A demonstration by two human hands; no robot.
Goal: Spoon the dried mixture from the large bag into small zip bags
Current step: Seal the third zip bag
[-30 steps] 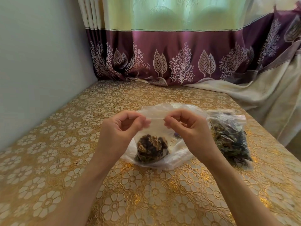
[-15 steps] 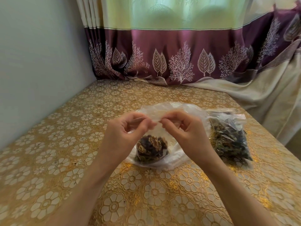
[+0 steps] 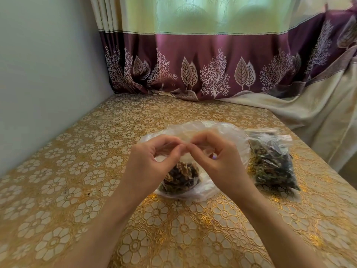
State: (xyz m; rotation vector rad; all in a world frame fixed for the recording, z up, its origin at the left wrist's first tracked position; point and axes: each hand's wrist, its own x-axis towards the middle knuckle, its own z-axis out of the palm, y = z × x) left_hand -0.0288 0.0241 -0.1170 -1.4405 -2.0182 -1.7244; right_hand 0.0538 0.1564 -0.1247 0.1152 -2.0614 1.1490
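Note:
A small clear zip bag (image 3: 180, 176) with dark dried mixture in its lower half hangs over the table, above a crumpled whitish plastic bag (image 3: 228, 132). My left hand (image 3: 152, 167) and my right hand (image 3: 218, 161) both pinch the small bag's top edge, thumbs and fingertips meeting in the middle. To the right lies a large clear bag (image 3: 272, 165) full of the dark dried mixture. No spoon shows.
The table (image 3: 77, 171) wears a gold floral cloth. A grey wall runs along its left side. A purple and cream curtain (image 3: 193, 64) hangs behind and drapes onto the table's far right corner.
My two hands have slid toward each other along the small bag's top edge, from apart to fingertips touching at the middle.

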